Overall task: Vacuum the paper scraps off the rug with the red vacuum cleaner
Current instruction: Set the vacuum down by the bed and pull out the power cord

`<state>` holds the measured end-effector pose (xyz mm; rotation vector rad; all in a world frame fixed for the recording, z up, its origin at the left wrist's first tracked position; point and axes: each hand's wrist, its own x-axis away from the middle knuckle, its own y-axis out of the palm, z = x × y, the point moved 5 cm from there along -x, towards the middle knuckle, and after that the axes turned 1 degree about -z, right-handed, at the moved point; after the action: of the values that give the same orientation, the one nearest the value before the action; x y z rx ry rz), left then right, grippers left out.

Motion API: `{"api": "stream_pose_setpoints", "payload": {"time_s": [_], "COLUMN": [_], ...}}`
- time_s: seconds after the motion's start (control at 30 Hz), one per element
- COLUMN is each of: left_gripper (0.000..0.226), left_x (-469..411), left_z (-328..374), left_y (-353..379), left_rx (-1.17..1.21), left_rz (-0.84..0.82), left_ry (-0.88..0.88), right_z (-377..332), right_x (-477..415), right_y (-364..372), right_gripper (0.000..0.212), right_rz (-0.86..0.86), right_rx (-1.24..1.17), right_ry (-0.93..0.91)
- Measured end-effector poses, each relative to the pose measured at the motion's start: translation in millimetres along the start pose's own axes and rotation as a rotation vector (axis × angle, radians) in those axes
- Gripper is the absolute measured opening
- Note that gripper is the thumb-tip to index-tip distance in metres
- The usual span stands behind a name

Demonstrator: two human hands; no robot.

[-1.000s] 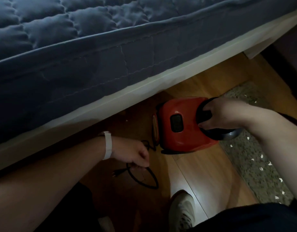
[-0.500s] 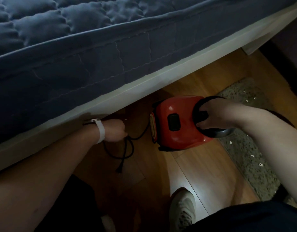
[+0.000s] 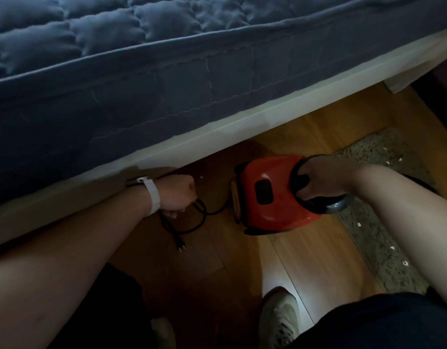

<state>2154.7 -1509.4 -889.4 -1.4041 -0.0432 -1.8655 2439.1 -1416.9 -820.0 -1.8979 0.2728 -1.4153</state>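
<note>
Head view: my right hand (image 3: 323,180) clamped on black handle of red vacuum cleaner (image 3: 270,195), body on wood floor (image 3: 318,248) beside bed (image 3: 167,84). My left hand (image 3: 177,195) fisted round black cord (image 3: 192,220) (plug (image 3: 181,245) lying loose on floor). Paper scraps (image 3: 359,224) dot rug (image 3: 383,238), right of vacuum.

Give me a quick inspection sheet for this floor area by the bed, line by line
Surface: wooden floor, bare beside the rug.
Job's things: red vacuum cleaner on the floor; paper scraps lie on the rug.
Clutter: nothing seen.
Grippers: left hand closed on the cord; right hand grips the vacuum's handle.
Cables: cord looped, plug loose on the floor.
Surroundings: bed, shoe.
</note>
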Motion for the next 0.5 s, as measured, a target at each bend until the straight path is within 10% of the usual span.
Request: {"api": "stream_pose_setpoints", "payload": {"time_s": [0.5], "left_gripper": [0.041], "left_x": [-31.8], "left_z": [23.7], "left_y": [19.0], "left_rx": [0.215], "left_rz": [-0.004], "left_ry": [0.248], "right_z": [-15.9], "right_x": [50.1], "right_y": [-30.4], "right_gripper": [0.03], "right_rz": [0.169], "right_rx": [0.027], "right_ry": [-0.092]}}
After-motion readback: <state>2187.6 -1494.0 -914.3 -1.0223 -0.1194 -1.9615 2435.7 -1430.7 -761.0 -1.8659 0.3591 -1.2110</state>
